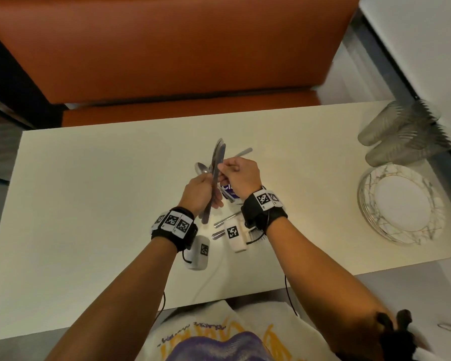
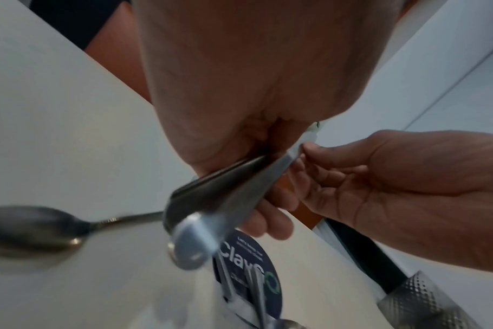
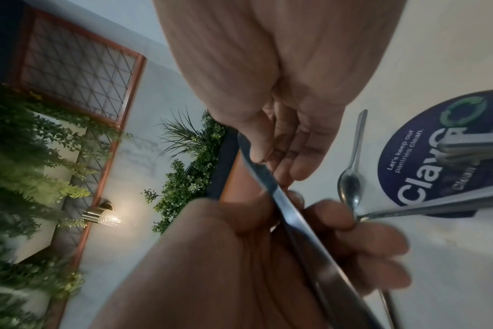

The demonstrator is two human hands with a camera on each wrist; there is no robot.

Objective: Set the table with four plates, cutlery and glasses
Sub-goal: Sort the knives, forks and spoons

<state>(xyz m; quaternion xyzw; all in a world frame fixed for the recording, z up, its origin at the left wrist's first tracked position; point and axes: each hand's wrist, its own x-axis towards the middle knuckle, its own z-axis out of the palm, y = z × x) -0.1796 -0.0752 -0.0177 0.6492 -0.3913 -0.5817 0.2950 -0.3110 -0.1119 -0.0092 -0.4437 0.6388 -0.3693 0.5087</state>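
My left hand (image 1: 205,187) grips a bundle of steel knives (image 1: 217,158) upright over the middle of the white table (image 1: 89,191), blades pointing away from me. My right hand (image 1: 225,171) pinches one knife of the bundle between thumb and fingers; the right wrist view shows that knife (image 3: 284,200) close up. In the left wrist view the knife handles (image 2: 211,211) stick out below my left hand (image 2: 239,100), with my right hand (image 2: 380,189) beside them. A spoon (image 1: 201,168) lies just left of the bundle. Stacked plates (image 1: 401,204) and textured glasses (image 1: 401,134) stand at the table's right end.
More cutlery lies under my hands: one handle (image 1: 243,153) beyond the right hand and two handles (image 1: 225,220) near my right wrist. A round blue sticker (image 1: 229,192) is on the table. An orange bench (image 1: 167,48) runs along the far side.
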